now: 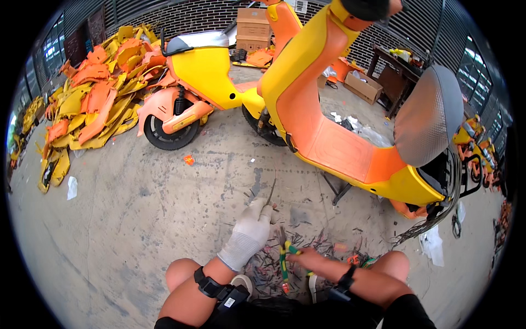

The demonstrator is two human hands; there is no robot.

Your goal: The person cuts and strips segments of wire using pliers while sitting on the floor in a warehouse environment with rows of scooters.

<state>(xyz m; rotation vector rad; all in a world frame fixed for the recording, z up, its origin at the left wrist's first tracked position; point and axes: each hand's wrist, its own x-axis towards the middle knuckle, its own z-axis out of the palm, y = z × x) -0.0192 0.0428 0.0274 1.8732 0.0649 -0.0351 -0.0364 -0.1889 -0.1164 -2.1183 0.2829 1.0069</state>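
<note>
My left hand (252, 224), in a whitish knit glove, grips a thin dark cable (271, 191) that sticks up past the fingers. To its right my bare right hand (304, 258) holds pliers with green and yellow handles (283, 259); their dark jaws point up, close to the gloved fingers but apart from them. Many short cut pieces of dark and reddish wire (263, 271) litter the floor below both hands, between my shoes. A long bundle of dark cables (435, 224) hangs from the rear of the nearer scooter down to the floor on the right.
A yellow and orange scooter (341, 152) with a raised seat stands ahead on the right, its kickstand (337, 193) down. Another scooter (201, 74) is behind it to the left. Plastic body panels (94, 98) lie heaped at the left. Cardboard boxes (252, 24) stand by the brick wall.
</note>
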